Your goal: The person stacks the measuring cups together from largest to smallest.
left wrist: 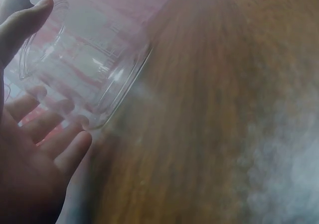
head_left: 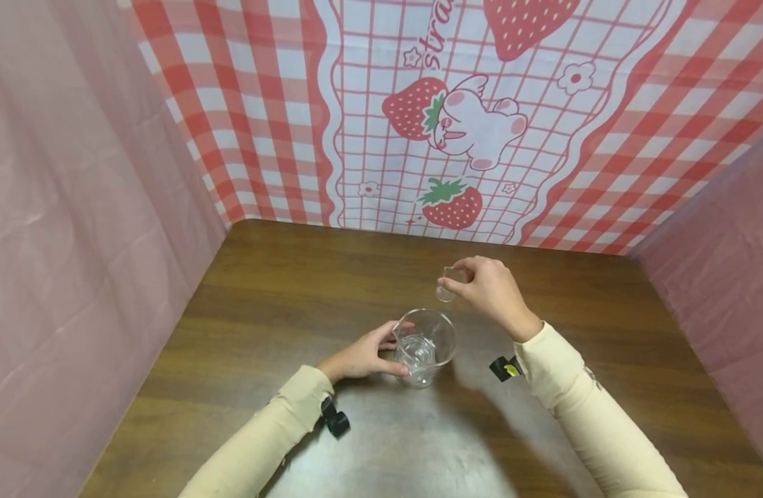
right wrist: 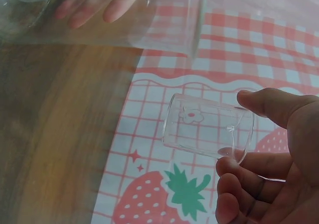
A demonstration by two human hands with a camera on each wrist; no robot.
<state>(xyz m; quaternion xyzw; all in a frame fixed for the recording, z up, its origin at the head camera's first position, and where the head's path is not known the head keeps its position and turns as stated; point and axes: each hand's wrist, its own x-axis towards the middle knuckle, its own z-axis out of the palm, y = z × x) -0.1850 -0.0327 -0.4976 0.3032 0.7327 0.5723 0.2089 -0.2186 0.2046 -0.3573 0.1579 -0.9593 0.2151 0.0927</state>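
Observation:
A large clear glass beaker (head_left: 445, 339) with a pouring lip stands on the wooden table, mouth up. My left hand (head_left: 364, 354) holds it from the left side, thumb at the front and fingers behind. Ring-shaped glass outlines (head_left: 418, 351) show inside the large beaker. Beyond and above its rim, my right hand (head_left: 492, 289) pinches a small clear glass beaker (head_left: 445, 293) near its top, between thumb and fingers. In the right wrist view the small beaker (right wrist: 199, 127) looks bare inside, and the large beaker's wall (right wrist: 169, 20) is close by.
The brown wooden table (head_left: 281, 290) runs back to a red-and-white checked cloth (head_left: 275, 117) with strawberry prints. Pink cloth (head_left: 88, 228) hangs along the left side and more pink cloth (head_left: 723, 263) along the right. Black straps with small devices (head_left: 336, 420) are on both wrists.

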